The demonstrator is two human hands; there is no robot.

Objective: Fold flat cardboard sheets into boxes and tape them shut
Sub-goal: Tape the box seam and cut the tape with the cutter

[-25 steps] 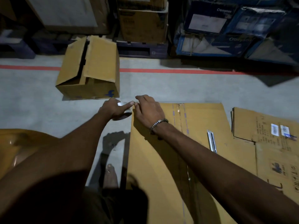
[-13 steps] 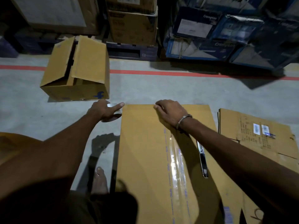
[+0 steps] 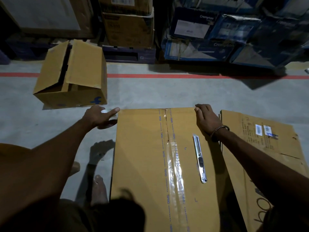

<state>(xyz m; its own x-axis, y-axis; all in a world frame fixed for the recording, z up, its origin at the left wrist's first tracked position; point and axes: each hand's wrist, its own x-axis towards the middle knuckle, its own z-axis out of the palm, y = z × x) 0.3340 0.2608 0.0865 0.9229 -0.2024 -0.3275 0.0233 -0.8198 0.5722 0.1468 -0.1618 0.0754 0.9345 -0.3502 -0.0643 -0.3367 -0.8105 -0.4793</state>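
Left hand [image 3: 98, 117] is gripping a clear tape roll [image 3: 109, 120] at the far left corner of the taped brown cardboard box [image 3: 142, 156] lying on the grey floor [image 3: 150, 92]. Right hand [image 3: 206, 119] is pressing flat, fingers relaxed, on its far right corner, beside a silver utility knife [image 3: 199, 159].

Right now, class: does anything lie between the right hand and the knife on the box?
Nothing visible does. The right hand rests at the box's far edge; the knife lies just nearer on bare cardboard, beside the wrist.
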